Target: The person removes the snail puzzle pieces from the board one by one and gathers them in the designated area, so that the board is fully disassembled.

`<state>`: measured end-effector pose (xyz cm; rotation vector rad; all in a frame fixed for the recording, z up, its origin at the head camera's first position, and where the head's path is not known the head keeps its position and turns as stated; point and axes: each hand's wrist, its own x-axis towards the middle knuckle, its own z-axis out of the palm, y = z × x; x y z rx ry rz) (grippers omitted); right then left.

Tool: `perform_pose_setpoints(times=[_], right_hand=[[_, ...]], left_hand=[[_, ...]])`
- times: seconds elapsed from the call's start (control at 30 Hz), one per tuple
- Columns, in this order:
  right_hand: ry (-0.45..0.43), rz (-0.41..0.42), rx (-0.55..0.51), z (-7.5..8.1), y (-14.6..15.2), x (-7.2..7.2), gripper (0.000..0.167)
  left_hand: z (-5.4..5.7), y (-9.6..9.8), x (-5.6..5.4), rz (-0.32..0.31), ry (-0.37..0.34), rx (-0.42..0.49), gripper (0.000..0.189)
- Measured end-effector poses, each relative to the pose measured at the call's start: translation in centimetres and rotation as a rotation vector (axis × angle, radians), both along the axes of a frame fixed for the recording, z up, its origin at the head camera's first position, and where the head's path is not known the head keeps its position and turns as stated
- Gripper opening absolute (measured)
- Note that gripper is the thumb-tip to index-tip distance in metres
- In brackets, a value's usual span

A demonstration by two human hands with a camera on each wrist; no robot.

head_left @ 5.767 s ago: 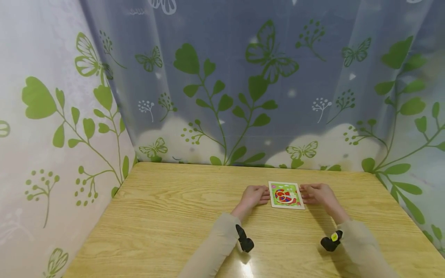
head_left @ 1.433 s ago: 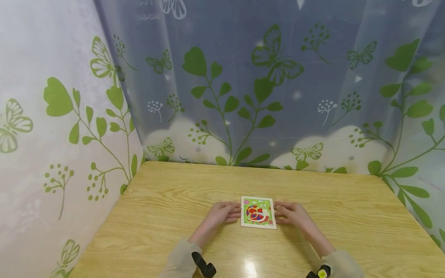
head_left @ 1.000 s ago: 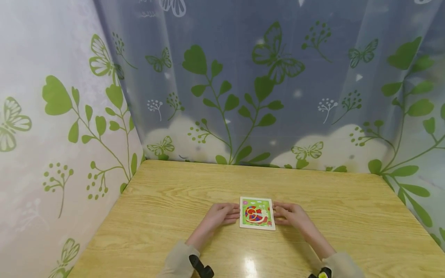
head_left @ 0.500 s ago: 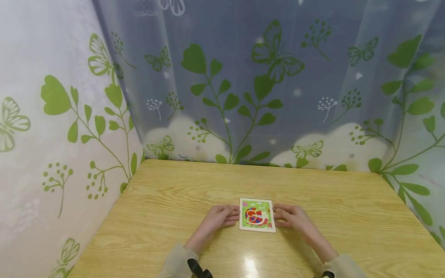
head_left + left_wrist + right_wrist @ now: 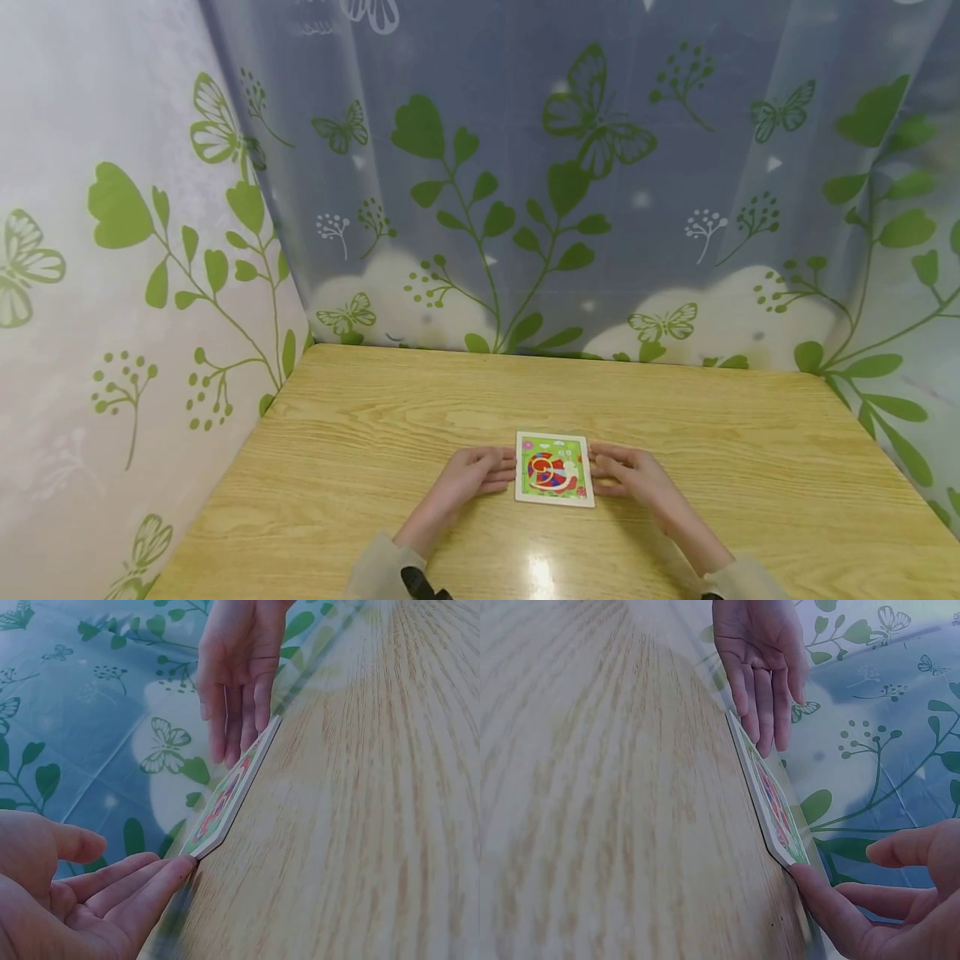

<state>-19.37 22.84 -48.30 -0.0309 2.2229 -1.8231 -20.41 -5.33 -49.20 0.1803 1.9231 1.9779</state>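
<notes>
A square jigsaw puzzle [image 5: 555, 469] with a pale frame and a red-and-blue snail on green lies flat on the wooden table. At its left edge my left hand [image 5: 468, 479] has its fingers nearly straight, fingertips right at the frame. My right hand [image 5: 637, 479] mirrors this on the opposite edge. In the left wrist view the fingers [image 5: 139, 904] of the left hand meet the near side of the puzzle [image 5: 229, 799], thumb held away. From the right wrist, an index fingertip [image 5: 802, 874] shows at the corner of the puzzle [image 5: 769, 799].
The light wooden table [image 5: 360, 433] runs back to a blue-grey curtain [image 5: 480, 167] printed with green leaves and butterflies. A pale patterned curtain [image 5: 60, 333] hangs along the left side. Light glares on the tabletop close to the person.
Since the earliest frame the puzzle and both hands have shifted left and nearer the person, while the view turned slightly. Over the last second they slid a little further toward the person.
</notes>
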Motion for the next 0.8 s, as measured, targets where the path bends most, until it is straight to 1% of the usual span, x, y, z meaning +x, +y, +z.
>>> perform_pose_setpoints(times=[0.17, 0.27, 0.43, 0.5, 0.63, 0.7, 0.77, 0.8], right_hand=[[-0.011, 0.011, 0.002, 0.02, 0.12, 0.15, 0.045], [-0.024, 0.000, 0.002, 0.04, 0.09, 0.16, 0.045], [-0.016, 0.008, 0.012, 0.01, 0.16, 0.16, 0.045], [0.001, 0.020, 0.019, 0.03, 0.25, 0.19, 0.046], [0.029, 0.008, 0.036, 0.31, 0.41, 0.42, 0.047], [0.058, 0.008, 0.058, 0.48, 0.61, 0.53, 0.047], [0.113, 0.032, 0.119, 0.62, 0.86, 0.68, 0.045], [0.161, 0.059, 0.172, 0.67, 0.98, 0.73, 0.043]], left_hand=[[-0.13, -0.05, 0.01, -0.003, 0.003, 0.000, 0.041], [-0.12, -0.06, 0.06, 0.000, 0.003, 0.001, 0.040], [-0.01, 0.00, 0.16, 0.012, -0.001, -0.002, 0.039], [0.04, 0.03, 0.18, 0.015, 0.001, -0.008, 0.039], [-0.02, -0.04, 0.16, 0.020, 0.017, -0.017, 0.040], [-0.02, -0.18, 0.15, 0.021, 0.028, -0.024, 0.040], [0.01, -0.36, 0.11, 0.021, 0.035, -0.028, 0.040], [0.05, -0.47, 0.07, 0.021, 0.040, -0.032, 0.040]])
